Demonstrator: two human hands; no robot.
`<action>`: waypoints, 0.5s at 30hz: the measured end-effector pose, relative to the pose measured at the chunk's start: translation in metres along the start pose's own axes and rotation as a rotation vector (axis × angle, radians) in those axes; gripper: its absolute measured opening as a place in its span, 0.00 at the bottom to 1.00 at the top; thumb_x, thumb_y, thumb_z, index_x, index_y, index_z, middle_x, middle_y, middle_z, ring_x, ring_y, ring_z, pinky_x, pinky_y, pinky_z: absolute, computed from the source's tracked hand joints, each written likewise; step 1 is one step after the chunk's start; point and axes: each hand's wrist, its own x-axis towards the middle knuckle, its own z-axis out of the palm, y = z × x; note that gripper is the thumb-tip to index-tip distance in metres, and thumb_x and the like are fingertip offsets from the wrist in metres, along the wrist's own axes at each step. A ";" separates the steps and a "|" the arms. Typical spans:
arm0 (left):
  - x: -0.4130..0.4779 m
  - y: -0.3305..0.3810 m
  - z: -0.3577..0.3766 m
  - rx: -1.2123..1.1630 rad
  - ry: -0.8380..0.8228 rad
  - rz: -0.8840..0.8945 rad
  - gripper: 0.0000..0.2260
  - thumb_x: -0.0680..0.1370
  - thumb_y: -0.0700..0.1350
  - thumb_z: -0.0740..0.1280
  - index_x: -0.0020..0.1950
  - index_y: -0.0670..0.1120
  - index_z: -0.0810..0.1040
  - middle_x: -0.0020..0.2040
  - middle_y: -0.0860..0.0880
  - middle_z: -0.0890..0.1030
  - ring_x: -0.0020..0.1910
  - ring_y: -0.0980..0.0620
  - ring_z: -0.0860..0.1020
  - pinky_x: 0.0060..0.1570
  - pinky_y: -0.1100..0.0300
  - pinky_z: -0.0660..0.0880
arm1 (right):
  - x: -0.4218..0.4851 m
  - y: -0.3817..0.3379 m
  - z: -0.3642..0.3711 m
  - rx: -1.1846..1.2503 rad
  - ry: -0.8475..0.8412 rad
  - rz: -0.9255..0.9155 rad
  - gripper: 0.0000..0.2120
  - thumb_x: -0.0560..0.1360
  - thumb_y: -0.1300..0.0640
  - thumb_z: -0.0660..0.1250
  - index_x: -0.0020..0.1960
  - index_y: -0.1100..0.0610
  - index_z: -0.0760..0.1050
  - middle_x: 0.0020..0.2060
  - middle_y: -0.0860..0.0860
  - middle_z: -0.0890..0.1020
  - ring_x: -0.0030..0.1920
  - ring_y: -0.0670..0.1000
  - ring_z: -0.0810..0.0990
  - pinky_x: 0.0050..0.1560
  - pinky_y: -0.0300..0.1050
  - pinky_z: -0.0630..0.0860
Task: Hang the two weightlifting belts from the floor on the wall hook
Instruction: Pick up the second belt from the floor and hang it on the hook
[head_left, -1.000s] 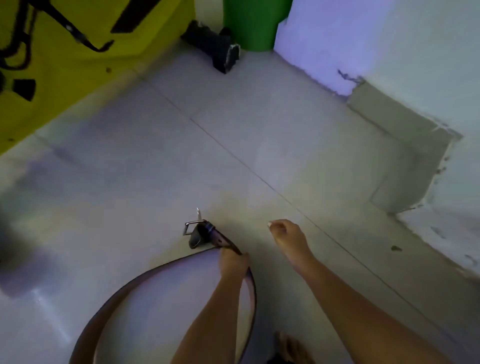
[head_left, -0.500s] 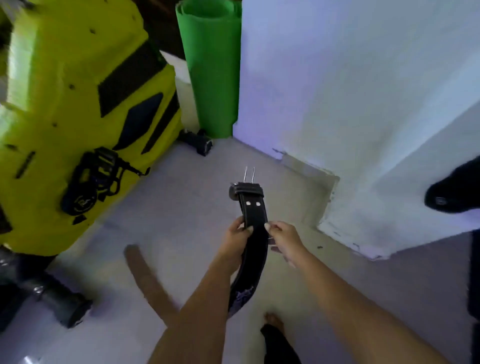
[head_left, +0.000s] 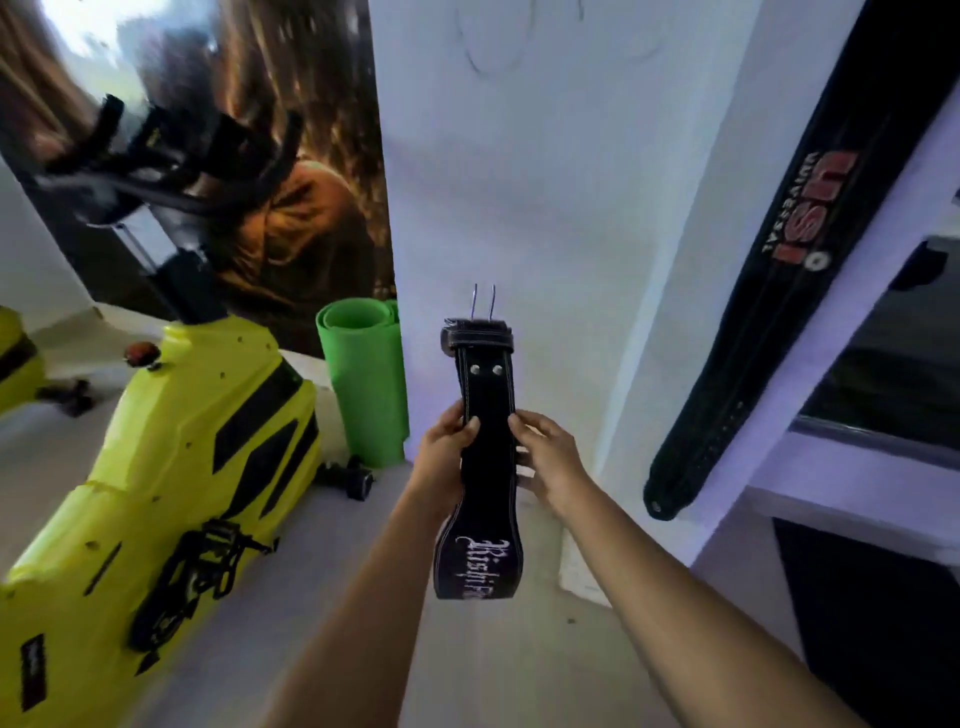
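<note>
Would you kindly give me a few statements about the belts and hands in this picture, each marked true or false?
1. Both hands grip the held belt. True: left hand and right hand pinch its edges.
2. Its buckle prongs point down. False: they point up.
3. A second belt hangs on the wall. True.
4. The rolled mat is yellow. False: it is green.
5. The held belt lies on the floor. False: it is raised upright.

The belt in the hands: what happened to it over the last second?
The belt was lifted off the floor and raised upright, prongs up, before the wall; the right hand joined the left hand on it. The left hand's grip stayed.
</note>
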 end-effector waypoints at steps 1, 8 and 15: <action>-0.002 0.009 0.014 -0.002 -0.032 0.015 0.15 0.79 0.34 0.56 0.63 0.44 0.73 0.40 0.53 0.85 0.35 0.59 0.83 0.33 0.65 0.78 | -0.009 -0.011 -0.004 0.008 0.014 -0.025 0.07 0.75 0.56 0.66 0.52 0.55 0.77 0.42 0.54 0.81 0.41 0.55 0.79 0.40 0.47 0.75; -0.004 0.062 0.124 0.000 -0.297 0.149 0.14 0.79 0.36 0.58 0.61 0.48 0.75 0.43 0.56 0.85 0.43 0.60 0.82 0.42 0.64 0.77 | -0.060 -0.097 -0.048 0.069 0.146 -0.358 0.07 0.75 0.61 0.65 0.45 0.52 0.81 0.46 0.58 0.83 0.46 0.56 0.82 0.54 0.53 0.79; -0.020 0.071 0.217 0.153 -0.540 0.183 0.14 0.76 0.33 0.62 0.58 0.47 0.76 0.46 0.46 0.82 0.44 0.50 0.81 0.47 0.57 0.78 | -0.095 -0.204 -0.114 0.150 0.201 -0.587 0.07 0.74 0.63 0.65 0.50 0.59 0.79 0.43 0.52 0.83 0.46 0.52 0.81 0.53 0.44 0.77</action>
